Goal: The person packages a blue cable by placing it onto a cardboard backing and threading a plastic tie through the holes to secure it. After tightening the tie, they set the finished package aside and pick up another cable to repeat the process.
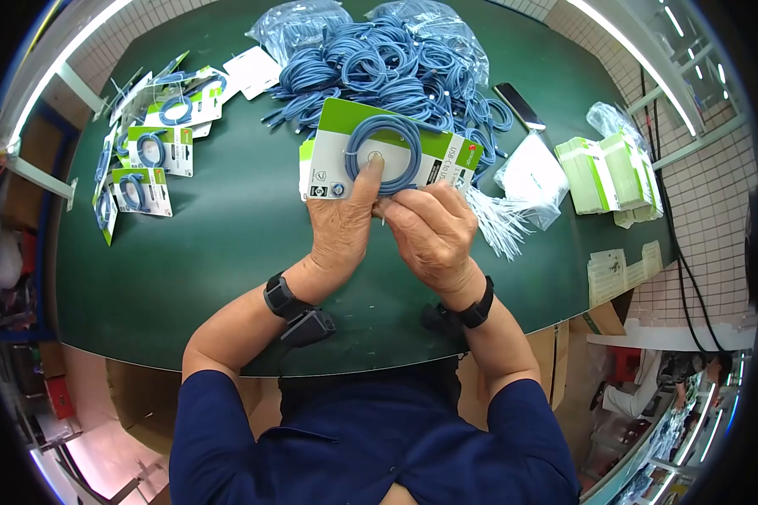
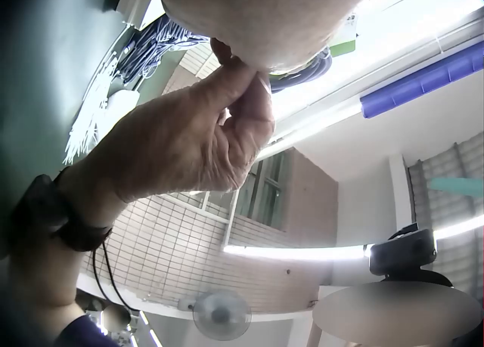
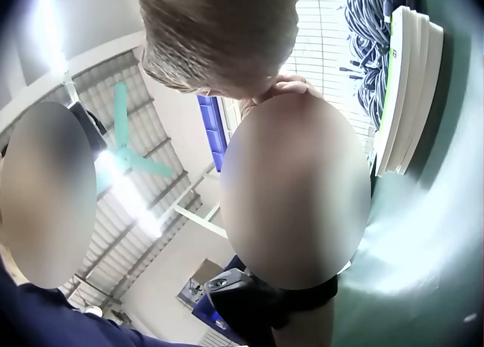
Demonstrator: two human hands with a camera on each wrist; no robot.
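A person's left hand (image 1: 338, 225) held a green-and-white cardboard backing card (image 1: 392, 156) above a dark green table (image 1: 227, 227), its thumb pressed straight onto the card's middle, inside a coiled blue cable (image 1: 385, 154) lying flat on the card. The right hand (image 1: 434, 231), fingers curled, pinched the card's near edge just beside the left. Beyond the card lay a pile of loose blue cable coils (image 1: 396, 67); finished packaged cards (image 1: 147, 151) sat far left.

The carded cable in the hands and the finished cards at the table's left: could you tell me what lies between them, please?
Only bare green table lies between the carded cable and the finished cards. The head view shows it.
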